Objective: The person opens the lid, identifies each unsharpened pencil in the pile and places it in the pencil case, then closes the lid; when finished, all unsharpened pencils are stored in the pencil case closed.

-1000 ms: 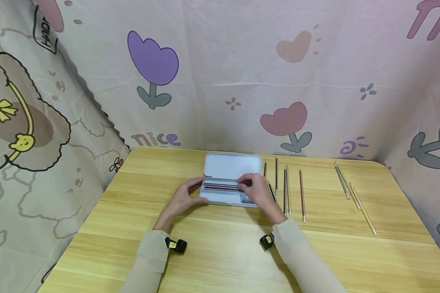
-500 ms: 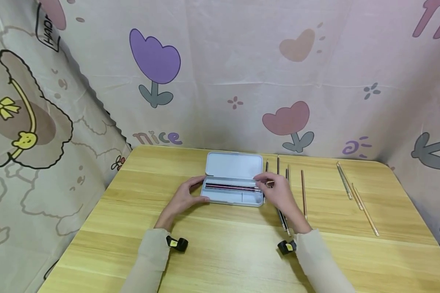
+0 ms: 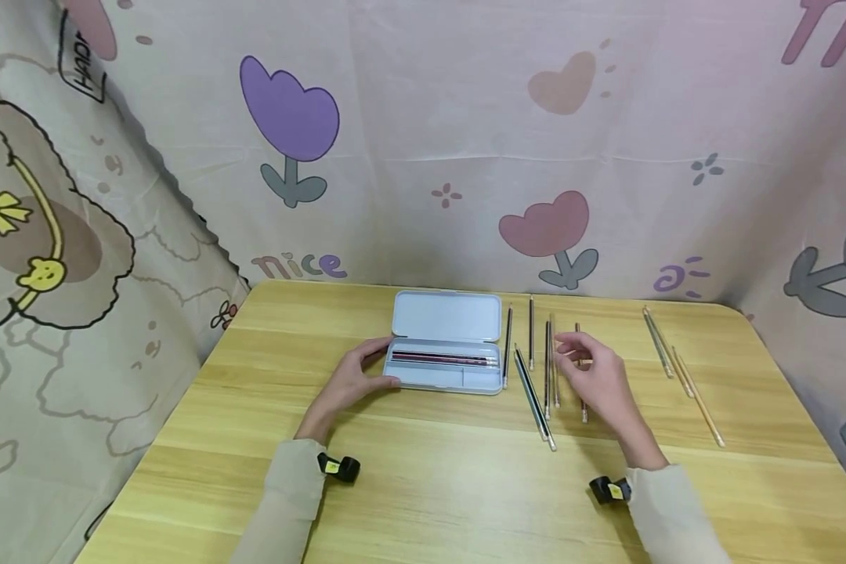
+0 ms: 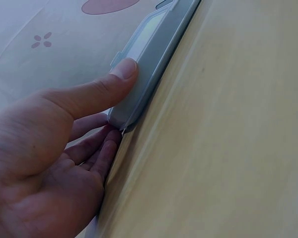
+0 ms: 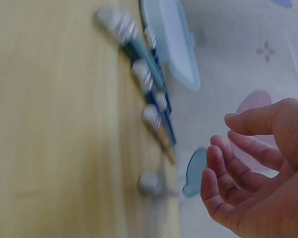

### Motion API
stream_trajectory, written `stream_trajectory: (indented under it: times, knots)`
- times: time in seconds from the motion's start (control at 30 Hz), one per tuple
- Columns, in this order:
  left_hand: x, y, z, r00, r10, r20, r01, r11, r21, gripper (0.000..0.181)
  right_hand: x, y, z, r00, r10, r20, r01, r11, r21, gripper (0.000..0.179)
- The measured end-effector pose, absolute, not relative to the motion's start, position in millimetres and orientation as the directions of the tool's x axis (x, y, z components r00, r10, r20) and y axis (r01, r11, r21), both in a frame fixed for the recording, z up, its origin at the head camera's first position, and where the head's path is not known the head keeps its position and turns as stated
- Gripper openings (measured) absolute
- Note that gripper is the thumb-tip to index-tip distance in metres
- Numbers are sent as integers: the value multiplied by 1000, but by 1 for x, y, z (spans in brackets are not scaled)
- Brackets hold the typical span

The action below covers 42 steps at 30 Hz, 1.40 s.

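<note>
My left hand grips the left end of an open pale blue pencil case. In the left wrist view the thumb presses the case's front wall, with fingers around its end. Dark and red pencils lie in the back compartment. My right hand is over the pencils right of the case, its fingers loosely bent and holding nothing. A reddish pencil lies partly hidden beneath it. Beside the hand is a light wooden-coloured pencil, and next to that a dark one.
Two crossing pencils lie at the case's front right. Two more dark pencils lie farther back. Several pale pencils lie at the right of the wooden table. A printed cloth hangs behind.
My right hand has moved right, from the pencils in the case to above those on the table. My left hand stays at the case's left end.
</note>
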State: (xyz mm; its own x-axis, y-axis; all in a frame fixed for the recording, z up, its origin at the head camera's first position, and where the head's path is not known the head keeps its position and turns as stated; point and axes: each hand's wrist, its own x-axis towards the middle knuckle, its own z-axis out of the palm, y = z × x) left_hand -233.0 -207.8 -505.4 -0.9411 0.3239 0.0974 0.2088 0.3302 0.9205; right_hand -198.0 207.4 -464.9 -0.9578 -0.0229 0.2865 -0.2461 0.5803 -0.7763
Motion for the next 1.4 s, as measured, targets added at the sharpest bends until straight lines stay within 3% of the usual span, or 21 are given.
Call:
stream_trajectory:
  times: [0.17, 0.37, 0.5, 0.87, 1.1, 1.4]
  knots:
    - [-234, -208, -507, -942, 322, 99, 203, 311, 929, 80, -197, 225, -470, -981, -1, 194, -147, 654, -742, 36]
    - [-232, -204, -501, -941, 328, 80, 189, 314, 930, 81, -195, 236, -470, -999, -9, 45, -36, 742, -669, 57]
    - [-222, -200, -481, -936, 340, 87, 203, 321, 925, 78, -193, 238, -470, -1000, -5, -4, -1, 761, -648, 57]
    - [-216, -198, -472, -937, 338, 86, 197, 308, 931, 76, -191, 244, -473, -1000, -9, 23, -21, 788, -616, 36]
    - [-214, -198, -471, -940, 331, 81, 193, 320, 927, 77, -192, 245, -473, -998, 14, 54, -23, 779, -626, 39]
    - [-228, -202, -494, -943, 324, 72, 184, 329, 926, 79, -196, 240, -474, -982, 11, 188, -122, 722, -681, 17]
